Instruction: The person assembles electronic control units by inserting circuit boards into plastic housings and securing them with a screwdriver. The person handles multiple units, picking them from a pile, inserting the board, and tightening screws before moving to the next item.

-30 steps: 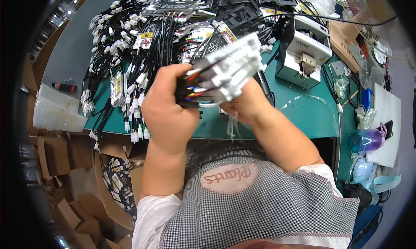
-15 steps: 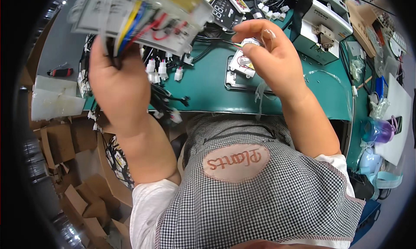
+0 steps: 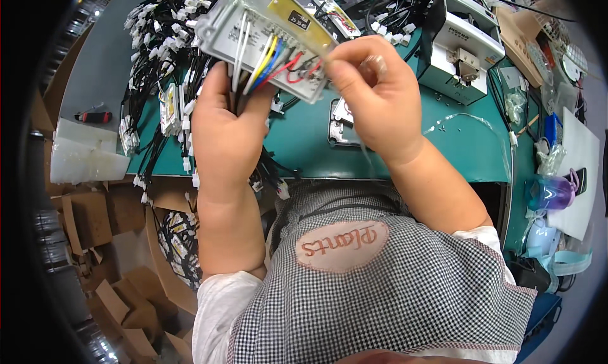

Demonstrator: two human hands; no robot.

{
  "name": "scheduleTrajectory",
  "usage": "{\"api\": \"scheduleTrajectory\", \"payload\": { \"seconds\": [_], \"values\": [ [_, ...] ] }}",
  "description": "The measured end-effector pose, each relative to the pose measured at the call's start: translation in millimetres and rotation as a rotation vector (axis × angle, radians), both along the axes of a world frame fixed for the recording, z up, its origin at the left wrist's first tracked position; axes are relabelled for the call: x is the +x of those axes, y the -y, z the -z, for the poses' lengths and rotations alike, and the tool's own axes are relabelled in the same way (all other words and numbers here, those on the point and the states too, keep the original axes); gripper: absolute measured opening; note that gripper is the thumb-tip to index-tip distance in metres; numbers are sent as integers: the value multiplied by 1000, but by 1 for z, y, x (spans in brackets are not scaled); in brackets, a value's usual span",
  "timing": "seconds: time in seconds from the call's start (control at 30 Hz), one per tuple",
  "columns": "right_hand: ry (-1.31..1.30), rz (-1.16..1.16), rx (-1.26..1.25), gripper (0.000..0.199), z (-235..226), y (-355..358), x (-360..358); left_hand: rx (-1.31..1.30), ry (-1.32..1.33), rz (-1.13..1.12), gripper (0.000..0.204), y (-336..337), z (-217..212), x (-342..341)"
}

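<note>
1. I saw the grey module (image 3: 266, 38) held up in the air above the green table (image 3: 304, 148), at the far side of the scene, a little left of the middle.
2. Its long axis ran from far-left to near-right, and it was tilted, so that its near-right end pointed toward the right hand (image 3: 373, 98).
3. The left hand (image 3: 225, 136) was under the module and closed around the bundle of coloured wires (image 3: 269, 63) that came out of its lower side; I could not see the fingertips, they were hidden behind the module.
4. The right hand was touching the near-right end of the module. Its thumb and first fingers were pinched together on something small and pale there; what it was I could not tell, because it was blurred.
5. So the module lay just far and left of the right hand, and directly above the left hand. The right hand was the nearer one to the end with the red wires.
6. A white machine (image 3: 462, 47) stood on the table to the right, well apart from both hands, and many black cable harnesses (image 3: 161, 60) lay at the left.
</note>
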State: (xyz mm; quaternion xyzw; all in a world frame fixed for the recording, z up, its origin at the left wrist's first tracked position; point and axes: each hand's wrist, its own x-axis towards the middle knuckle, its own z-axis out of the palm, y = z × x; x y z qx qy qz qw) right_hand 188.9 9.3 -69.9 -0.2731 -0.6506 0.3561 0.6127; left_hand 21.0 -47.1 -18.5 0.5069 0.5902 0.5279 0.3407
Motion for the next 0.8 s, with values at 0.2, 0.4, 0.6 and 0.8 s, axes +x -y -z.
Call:
{"api": "scheduleTrajectory", "payload": {
  "seconds": [0.2, 0.4, 0.6, 0.8],
  "values": [
    [-406, -508, -727, 12, -16, 7, 17, -158, 273, 293, 61, 9, 11, -8],
    [2, -249, -307, 9, -2, 3, 12, -72, 248, 178, 45, 1, 24, 1],
    [29, -102, -170, 14, -10, 0, 15, 89, 275, 138, 41, 7, 23, 16],
    [319, 445, 368, 13, -9, -10, 18, 269, 190, 87, 40, 6, 30, 28]
  ]
}}
